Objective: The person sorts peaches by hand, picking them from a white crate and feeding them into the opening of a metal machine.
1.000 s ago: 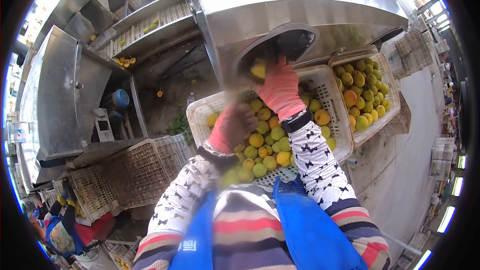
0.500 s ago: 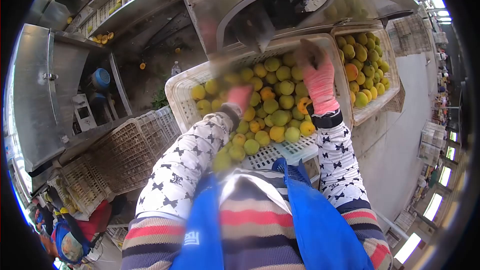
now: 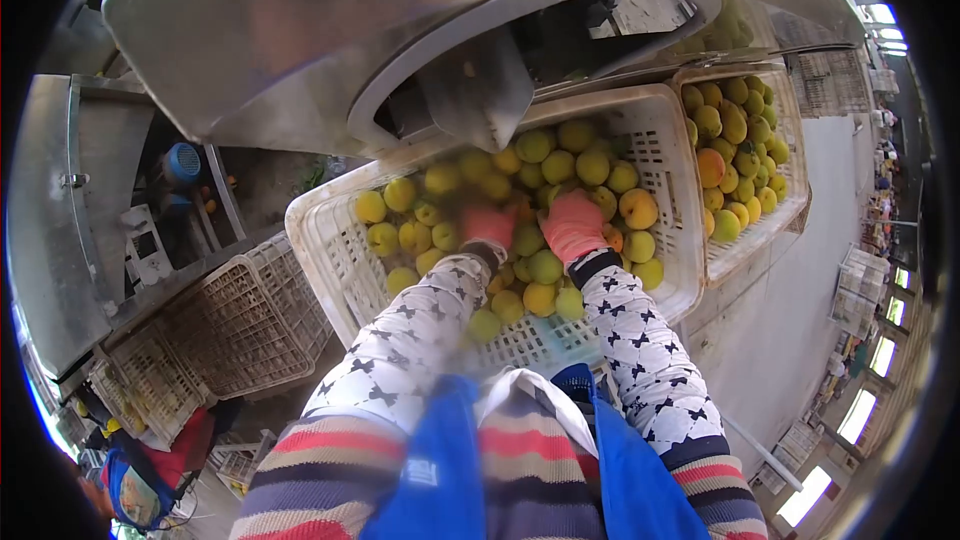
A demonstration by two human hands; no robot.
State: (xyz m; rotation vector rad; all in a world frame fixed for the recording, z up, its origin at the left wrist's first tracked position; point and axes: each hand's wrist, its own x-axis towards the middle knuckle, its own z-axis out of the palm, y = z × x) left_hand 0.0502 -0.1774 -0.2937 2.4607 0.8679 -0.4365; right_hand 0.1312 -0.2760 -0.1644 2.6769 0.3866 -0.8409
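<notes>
A white perforated plastic crate point(image 3: 673, 190) in front of me holds many round yellow-green fruits point(image 3: 545, 267) that look like peaches, some turning orange. My left hand point(image 3: 488, 224), in a pink glove, reaches down among them near the middle of the crate; its fingers are blurred and hidden by the fruit. Close beside it, my right hand point(image 3: 574, 224) in a matching glove is also down in the pile, fingers pointing away from me and mostly out of sight between fruits. What either hand grasps, I cannot tell.
A steel machine with a curved-rimmed opening point(image 3: 530, 30) overhangs the crate's far edge. To the right stands another fruit-filled crate point(image 3: 790, 140). Stacked brown crates point(image 3: 240, 315) are at left, near a steel cabinet point(image 3: 50, 230) and a blue motor point(image 3: 183, 162).
My right hand has come down from the crate's far right side into the middle fruit, near my left hand. The view has shifted, so the machine fills more of the top.
</notes>
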